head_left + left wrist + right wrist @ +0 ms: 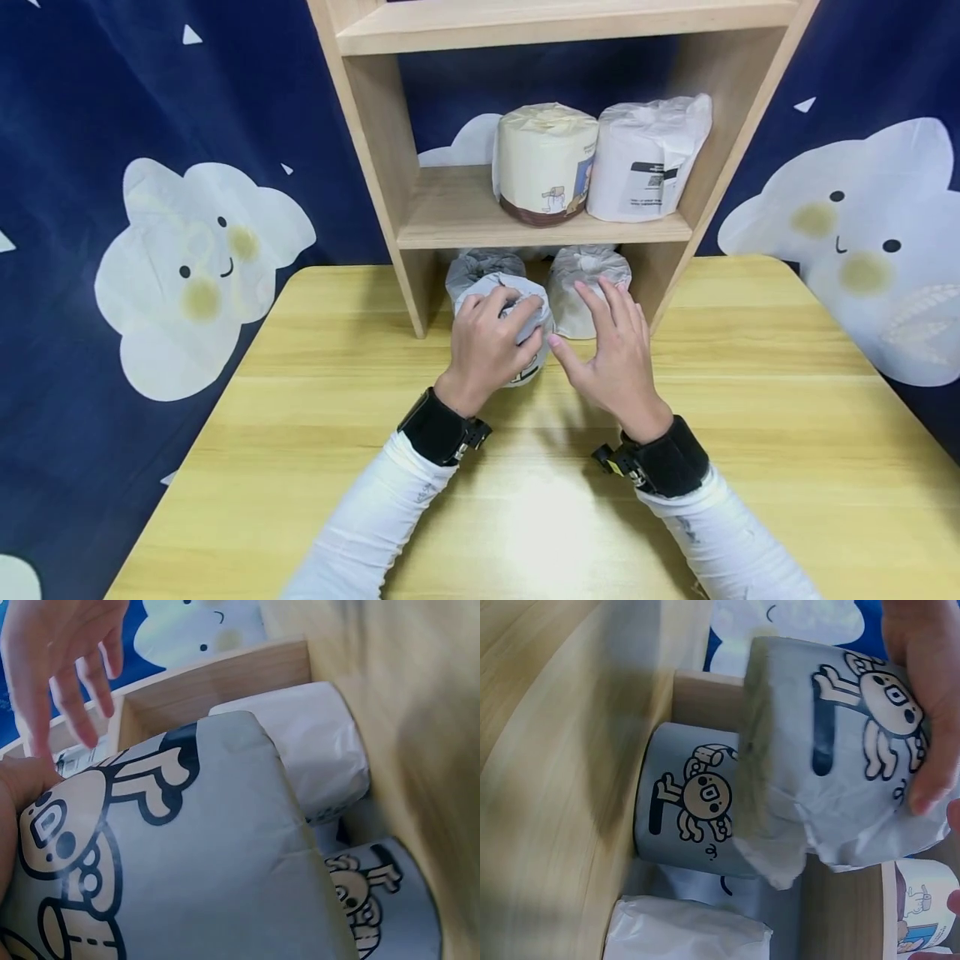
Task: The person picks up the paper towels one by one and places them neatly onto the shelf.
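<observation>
My left hand [498, 321] grips a grey wrapped paper roll [525, 312] with a cartoon figure printed on it, just above the table in front of the wooden shelf unit [375, 167]. In the right wrist view, fingers of that hand [922, 682] curl over the held roll [832, 742], whose wrapper end is crumpled. My right hand [592, 325] is open beside the roll, fingers straight, thumb close to it. The left wrist view shows the printed roll [187, 862] up close and the right hand [67, 667] spread above it.
Under the lowest shelf stand another grey printed roll [480, 267] and a white roll [592, 275]. On the shelf above are a cream roll [545, 162] and a white wrapped roll [648, 158]. The yellow wooden table [300, 433] extends toward me; a blue cloud curtain [150, 167] hangs behind.
</observation>
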### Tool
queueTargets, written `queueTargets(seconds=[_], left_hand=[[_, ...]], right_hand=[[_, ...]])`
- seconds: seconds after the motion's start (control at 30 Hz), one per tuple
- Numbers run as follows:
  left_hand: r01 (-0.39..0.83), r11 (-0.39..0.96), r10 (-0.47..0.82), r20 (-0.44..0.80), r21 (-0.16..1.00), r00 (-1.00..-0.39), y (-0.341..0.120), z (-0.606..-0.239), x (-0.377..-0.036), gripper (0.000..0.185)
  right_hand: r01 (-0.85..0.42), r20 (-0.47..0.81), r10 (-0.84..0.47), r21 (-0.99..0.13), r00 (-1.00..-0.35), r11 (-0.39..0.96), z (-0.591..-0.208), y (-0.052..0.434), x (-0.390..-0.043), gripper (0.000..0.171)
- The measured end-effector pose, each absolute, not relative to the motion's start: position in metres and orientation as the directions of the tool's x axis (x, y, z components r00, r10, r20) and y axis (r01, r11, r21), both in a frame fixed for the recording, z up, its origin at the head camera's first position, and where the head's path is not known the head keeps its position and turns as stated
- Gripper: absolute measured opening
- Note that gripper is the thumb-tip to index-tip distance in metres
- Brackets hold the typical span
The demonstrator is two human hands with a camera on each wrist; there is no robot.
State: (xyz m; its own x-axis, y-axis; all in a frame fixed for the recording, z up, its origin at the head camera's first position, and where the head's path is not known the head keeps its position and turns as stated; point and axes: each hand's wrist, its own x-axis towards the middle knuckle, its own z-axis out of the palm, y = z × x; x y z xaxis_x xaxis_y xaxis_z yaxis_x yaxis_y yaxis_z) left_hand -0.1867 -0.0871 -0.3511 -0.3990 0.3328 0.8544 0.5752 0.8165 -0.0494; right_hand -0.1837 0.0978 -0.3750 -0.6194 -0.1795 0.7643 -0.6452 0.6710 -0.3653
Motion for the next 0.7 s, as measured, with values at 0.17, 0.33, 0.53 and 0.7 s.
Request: queueTargets(seconds=[0.17,0.33,0.53,0.7], left_hand=[[0.581,0.813,0.333,0.855,-0.045,-0.398,-0.091,-0.341,-0.188,0.025],[0.589,0.806,0.34,0.86,-0.057,-0.382,-0.093,-0.334,-0.189,0.029],[0.603,0.796,0.336,0.87,-0.057,-0.361,-0.092,-0.325,-0.189,0.027],[0.611,0.79,0.324,0.88,-0.05,-0.347,-0.092,-0.314,-0.187,0.026]], right_hand=[[-0.637,0.761,-0.179,-0.362,-0.624,0.681,-0.375,0.099,-0.184,0.068],[-0.619,0.745,-0.176,-0.372,-0.644,0.691,-0.374,0.099,-0.184,0.069],[-0.629,0.76,-0.174,-0.36,-0.626,0.689,-0.375,0.1,-0.185,0.069],[-0.634,0.77,-0.169,-0.356,-0.616,0.686,-0.375,0.102,-0.184,0.069]])
